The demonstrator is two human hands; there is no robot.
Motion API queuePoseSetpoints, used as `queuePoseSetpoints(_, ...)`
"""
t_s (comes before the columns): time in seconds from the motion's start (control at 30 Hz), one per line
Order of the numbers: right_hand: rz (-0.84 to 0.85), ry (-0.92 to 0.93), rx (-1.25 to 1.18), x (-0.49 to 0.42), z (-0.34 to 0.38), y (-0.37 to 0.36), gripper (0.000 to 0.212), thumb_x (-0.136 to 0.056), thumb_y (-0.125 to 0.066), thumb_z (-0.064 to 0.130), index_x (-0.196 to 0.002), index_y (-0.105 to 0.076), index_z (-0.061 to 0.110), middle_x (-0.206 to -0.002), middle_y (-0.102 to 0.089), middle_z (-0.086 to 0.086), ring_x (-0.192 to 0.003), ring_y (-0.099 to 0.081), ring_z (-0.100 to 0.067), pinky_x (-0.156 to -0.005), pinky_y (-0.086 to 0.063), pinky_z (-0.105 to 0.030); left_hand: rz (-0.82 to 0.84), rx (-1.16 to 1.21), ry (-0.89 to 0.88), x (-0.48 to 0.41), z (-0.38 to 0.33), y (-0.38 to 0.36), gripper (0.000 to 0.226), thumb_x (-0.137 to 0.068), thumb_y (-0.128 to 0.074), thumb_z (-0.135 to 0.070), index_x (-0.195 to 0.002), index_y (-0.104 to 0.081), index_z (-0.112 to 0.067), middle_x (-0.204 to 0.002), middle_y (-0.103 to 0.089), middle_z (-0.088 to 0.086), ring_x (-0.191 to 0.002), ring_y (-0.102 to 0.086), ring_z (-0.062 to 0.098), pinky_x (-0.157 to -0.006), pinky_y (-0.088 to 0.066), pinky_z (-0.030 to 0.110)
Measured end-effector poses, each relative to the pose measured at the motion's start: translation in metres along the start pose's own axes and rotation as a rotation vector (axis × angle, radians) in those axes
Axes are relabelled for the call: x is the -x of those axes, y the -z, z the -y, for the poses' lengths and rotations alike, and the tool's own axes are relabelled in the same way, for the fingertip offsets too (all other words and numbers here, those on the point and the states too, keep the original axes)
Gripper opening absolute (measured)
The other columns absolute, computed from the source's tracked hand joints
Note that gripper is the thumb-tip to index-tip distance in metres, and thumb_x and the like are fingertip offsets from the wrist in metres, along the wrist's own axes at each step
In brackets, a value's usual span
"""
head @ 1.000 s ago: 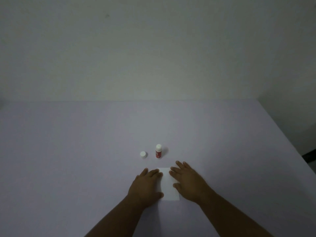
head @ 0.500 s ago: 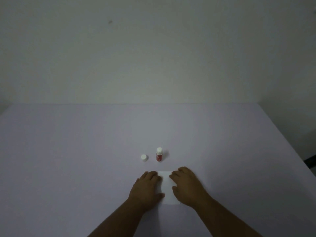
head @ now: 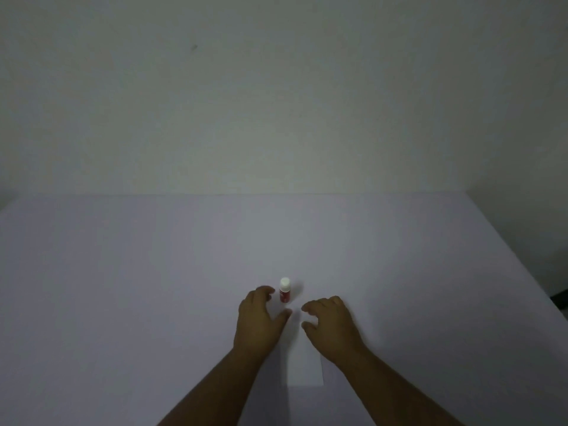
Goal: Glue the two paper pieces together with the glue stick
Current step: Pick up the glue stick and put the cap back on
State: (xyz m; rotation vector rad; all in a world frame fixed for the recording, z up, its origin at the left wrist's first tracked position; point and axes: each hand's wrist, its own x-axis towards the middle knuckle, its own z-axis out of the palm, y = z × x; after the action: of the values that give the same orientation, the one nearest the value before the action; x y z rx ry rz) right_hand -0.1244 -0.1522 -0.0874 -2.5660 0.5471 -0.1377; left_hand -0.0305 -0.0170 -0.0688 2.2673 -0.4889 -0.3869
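Observation:
A white paper point(head: 302, 364) lies flat on the pale table point(head: 123, 287), between my two forearms. Beyond it a small red glue stick point(head: 284, 290) stands upright with its white tip showing. My left hand point(head: 259, 321) hovers just left of the glue stick, fingers curled over the spot where the white cap lay; the cap is hidden and I cannot tell if it is held. My right hand point(head: 333, 325) floats to the right of the stick, fingers spread and bent, holding nothing. Both hands are off the paper.
The table runs far to the left and back to a plain wall point(head: 276, 103). Its right edge point(head: 522, 265) slants down toward a dark gap at the far right.
Both hands lifted off the paper and moved forward toward the glue stick. The left hand now covers the white cap, which was visible before.

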Motion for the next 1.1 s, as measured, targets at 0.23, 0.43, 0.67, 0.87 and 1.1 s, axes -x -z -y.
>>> queuePoseSetpoints(0.23,0.033,-0.075,-0.013,-0.002,-0.008,-0.005,0.032,-0.083,-0.057,0.031,-0.113,-0.062,0.023,-0.111,-0.066,0.005,-0.106,-0.048,-0.017,-0.092,-0.039,-0.027,0.024,0.159,0.096,-0.029,-0.02,-0.007,0.048,-0.079,-0.074,-0.025,-0.123,-0.059,-0.014,-0.118,-0.063,0.002,-0.109,-0.058,0.021,-0.085,-0.045,0.017)
queuePoseSetpoints(0.43,-0.009,-0.151,-0.194,-0.005,-0.002,-0.003,0.03,-0.084,-0.06,0.026,-0.113,-0.063,0.018,-0.111,-0.066,0.001,-0.108,-0.049,-0.02,-0.096,-0.04,-0.03,0.027,0.246,0.135,-0.029,-0.019,-0.002,0.011,-0.08,-0.071,-0.025,-0.089,-0.072,-0.019,-0.084,-0.067,-0.014,-0.083,-0.059,0.007,-0.061,-0.036,0.01)
queuePoseSetpoints(0.67,0.14,-0.553,-1.025,-0.012,0.036,0.031,0.027,-0.096,-0.045,0.028,-0.101,-0.065,0.011,-0.092,-0.072,-0.009,-0.075,-0.061,-0.016,-0.07,-0.052,-0.028,0.188,0.646,0.246,-0.022,-0.031,0.028,0.021,-0.083,-0.068,-0.034,-0.096,-0.07,-0.017,-0.098,-0.071,0.007,-0.096,-0.062,0.021,-0.085,-0.048,0.029)
queuePoseSetpoints(0.87,0.071,-0.383,-1.125,0.004,0.055,0.046,0.009,-0.085,-0.064,0.02,-0.092,-0.063,0.013,-0.084,-0.07,-0.004,-0.072,-0.063,-0.012,-0.067,-0.052,-0.023,0.184,0.776,0.277,-0.013,-0.045,0.05,0.029,-0.082,-0.07,-0.032,-0.063,-0.062,-0.011,-0.05,-0.052,-0.007,-0.057,-0.047,0.012,-0.062,-0.044,0.021)
queuePoseSetpoints(1.1,0.143,-0.442,-1.282,0.018,0.075,0.06,0.02,-0.091,-0.056,0.026,-0.101,-0.058,0.009,-0.088,-0.068,-0.015,-0.072,-0.061,-0.021,-0.071,-0.054,-0.033,0.174,0.814,0.249,0.002,-0.048,0.062,0.034,-0.08,-0.072,-0.034,-0.062,-0.056,-0.009,-0.051,-0.042,-0.003,-0.055,-0.038,0.013,-0.064,-0.043,0.026)
